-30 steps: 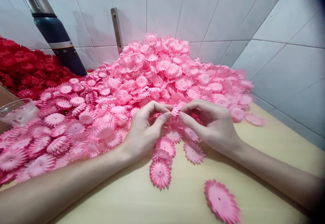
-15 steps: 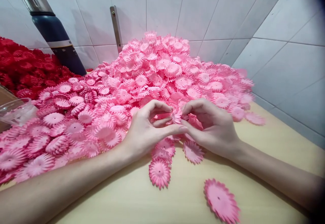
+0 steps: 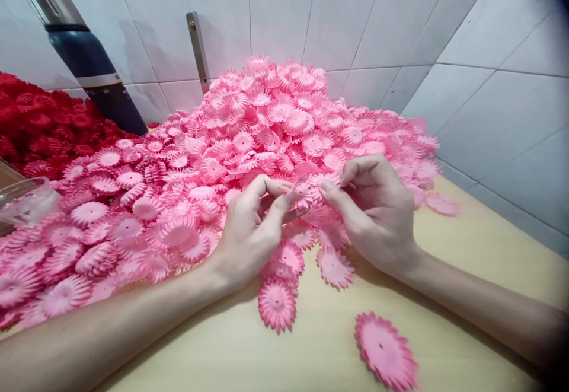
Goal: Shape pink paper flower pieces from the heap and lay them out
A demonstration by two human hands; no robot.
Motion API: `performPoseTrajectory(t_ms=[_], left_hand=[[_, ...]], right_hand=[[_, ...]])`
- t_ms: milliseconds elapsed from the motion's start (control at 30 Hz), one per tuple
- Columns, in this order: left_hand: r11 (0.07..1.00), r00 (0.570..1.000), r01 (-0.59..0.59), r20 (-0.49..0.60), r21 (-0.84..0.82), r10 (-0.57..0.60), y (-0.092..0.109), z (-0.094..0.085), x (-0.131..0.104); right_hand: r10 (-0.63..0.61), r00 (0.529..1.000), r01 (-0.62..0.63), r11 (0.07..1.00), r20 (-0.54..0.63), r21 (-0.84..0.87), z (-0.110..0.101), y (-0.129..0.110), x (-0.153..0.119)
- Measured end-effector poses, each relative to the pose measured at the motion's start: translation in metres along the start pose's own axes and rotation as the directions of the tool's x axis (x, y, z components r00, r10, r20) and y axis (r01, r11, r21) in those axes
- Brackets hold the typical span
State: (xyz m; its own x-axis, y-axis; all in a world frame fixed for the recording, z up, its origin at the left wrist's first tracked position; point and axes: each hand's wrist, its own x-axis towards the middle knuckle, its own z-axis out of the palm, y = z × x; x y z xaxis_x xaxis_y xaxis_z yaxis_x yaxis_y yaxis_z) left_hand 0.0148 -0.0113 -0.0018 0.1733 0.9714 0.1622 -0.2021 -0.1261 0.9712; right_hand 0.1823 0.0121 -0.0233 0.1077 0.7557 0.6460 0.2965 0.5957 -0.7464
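Observation:
Between thumb and fingers, my left hand pinches a small pink flower petal piece with a fringed edge. Just right of it, my right hand has thumb and forefinger closed on another pink petal piece. The two pieces meet or overlap; I cannot tell if they are joined. Behind and below both hands lies a large heap of pink petal pieces. Nearer me, single round pieces with a dark centre hole rest on the table, one below my left hand and one at the front.
A dark blue bottle with a metal cap stands against the tiled wall. Left of it is a red petal heap. A clear plastic container sits at the left edge. The pale wooden table runs to the wall.
My right hand has moved slightly up and right, away from my left, and a petal piece now shows between its fingertips. My left thumb has drawn back and bent upward onto its piece.

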Motion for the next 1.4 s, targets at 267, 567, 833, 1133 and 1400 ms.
performPoseTrajectory(t_ms=[267,567,833,1133,1400], left_hand=[[0.987,0.981,0.105,-0.149,-0.119,-0.122,-0.003,-0.003,0.010],[0.989,0.996,0.069,-0.073,0.129,-0.060,-0.003,-0.008,0.010],[0.991,0.991,0.031,-0.132,0.131,-0.014,-0.001,-0.007,0.010],[0.986,0.980,0.161,-0.127,0.046,-0.154,0.005,-0.001,0.008],[0.943,0.999,-0.010,0.043,0.334,-0.004,-0.003,-0.010,0.008]], right_hand=[[-0.145,0.988,0.147,0.988,0.044,-0.050,-0.012,0.011,0.006],[-0.224,0.952,0.260,0.952,0.207,-0.162,-0.011,0.005,0.000],[-0.261,0.933,0.312,0.930,0.246,-0.194,-0.011,0.004,-0.002],[-0.300,0.907,0.361,0.916,0.297,-0.176,-0.012,0.003,0.001],[-0.327,0.858,0.387,0.919,0.395,-0.080,-0.014,-0.004,0.001]])
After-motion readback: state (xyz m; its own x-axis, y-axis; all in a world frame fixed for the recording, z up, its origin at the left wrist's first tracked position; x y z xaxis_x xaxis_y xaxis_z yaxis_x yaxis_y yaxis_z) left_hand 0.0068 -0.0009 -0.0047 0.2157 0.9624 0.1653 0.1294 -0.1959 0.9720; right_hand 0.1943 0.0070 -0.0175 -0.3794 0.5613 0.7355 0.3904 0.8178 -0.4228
